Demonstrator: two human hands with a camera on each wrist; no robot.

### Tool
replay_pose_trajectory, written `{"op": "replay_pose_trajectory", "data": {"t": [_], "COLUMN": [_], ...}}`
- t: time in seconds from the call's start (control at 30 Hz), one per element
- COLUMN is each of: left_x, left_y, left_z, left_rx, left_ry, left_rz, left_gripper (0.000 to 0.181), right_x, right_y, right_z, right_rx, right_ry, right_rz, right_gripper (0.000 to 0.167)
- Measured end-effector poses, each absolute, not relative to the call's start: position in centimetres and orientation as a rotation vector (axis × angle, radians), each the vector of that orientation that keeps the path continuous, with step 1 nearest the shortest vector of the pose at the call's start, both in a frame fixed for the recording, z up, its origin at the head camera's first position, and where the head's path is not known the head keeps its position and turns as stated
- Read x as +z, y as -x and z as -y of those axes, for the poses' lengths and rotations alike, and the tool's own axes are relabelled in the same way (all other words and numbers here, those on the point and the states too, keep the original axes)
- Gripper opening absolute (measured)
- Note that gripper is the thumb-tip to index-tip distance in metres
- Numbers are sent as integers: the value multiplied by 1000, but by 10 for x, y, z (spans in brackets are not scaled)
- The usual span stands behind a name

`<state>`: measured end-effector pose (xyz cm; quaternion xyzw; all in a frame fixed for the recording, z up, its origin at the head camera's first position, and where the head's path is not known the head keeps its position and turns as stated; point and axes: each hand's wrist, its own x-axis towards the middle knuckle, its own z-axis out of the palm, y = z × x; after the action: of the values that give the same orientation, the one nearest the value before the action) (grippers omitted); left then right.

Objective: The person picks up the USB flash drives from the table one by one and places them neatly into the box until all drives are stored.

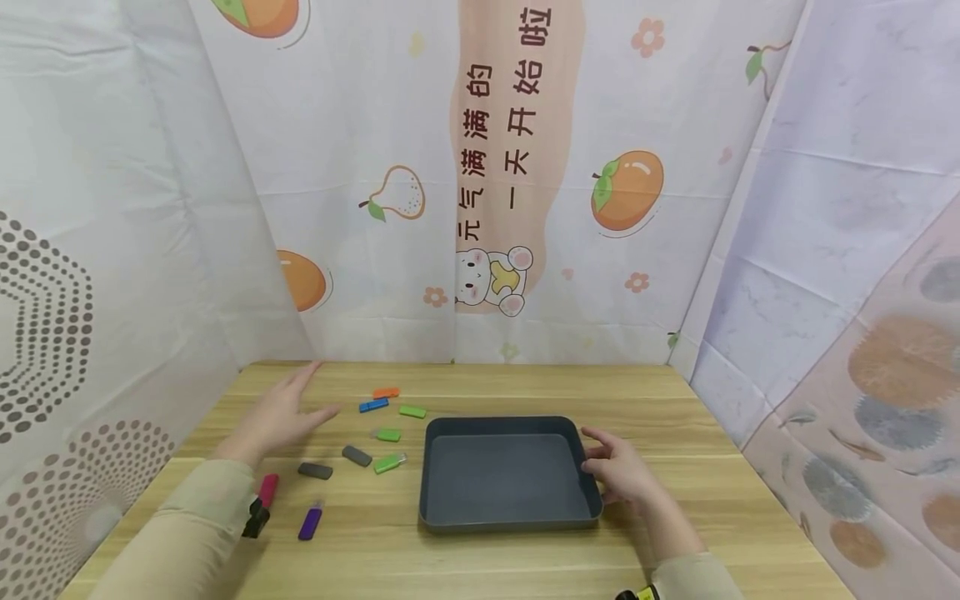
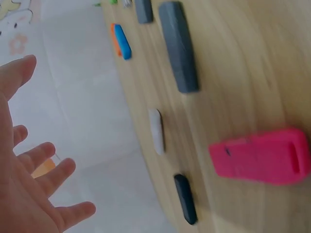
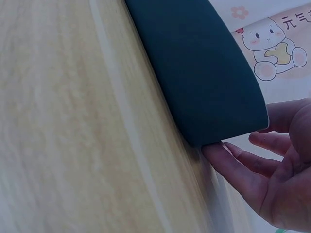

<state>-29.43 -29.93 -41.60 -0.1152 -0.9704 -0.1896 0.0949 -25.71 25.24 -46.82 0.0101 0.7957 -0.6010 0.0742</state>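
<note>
Fruit-printed white curtains (image 1: 360,100) rose around a pale wood-grain table (image 1: 360,567), where a dark tray (image 1: 506,471) sat near the middle.
The tray was slate grey, shallow and round-cornered; the right hand (image 1: 618,471) gripped its right side with bent fingers, while the left hand (image 1: 277,417), fingers spread and holding nothing, hung over the table's left part, near scattered USB sticks (image 1: 390,463) in green, grey, pink, purple, blue and orange (those last two close together).
</note>
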Motion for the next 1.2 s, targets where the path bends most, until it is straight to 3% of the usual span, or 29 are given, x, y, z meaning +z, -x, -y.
{"op": "replay_pose_trajectory", "data": {"t": [0.23,0.73,1.2], "left_x": [-426,-443,-449], "left_y": [295,285,282], "left_z": [322,358,373], "left_rx": [-448,-530,-495], "left_ry": [318,278,112], "left_rz": [2857,2998,3143], "left_gripper": [95,100,71], "right_x": [-469,-468,-468], "right_y": [258,259,258], "right_z": [-253,-252,-252], "right_rx": [-1803,-1788,-1774], "right_ry": [-35,-19,-32], "right_rz": [-2389,-2402,-2401], "right_gripper": [65,64,63]}}
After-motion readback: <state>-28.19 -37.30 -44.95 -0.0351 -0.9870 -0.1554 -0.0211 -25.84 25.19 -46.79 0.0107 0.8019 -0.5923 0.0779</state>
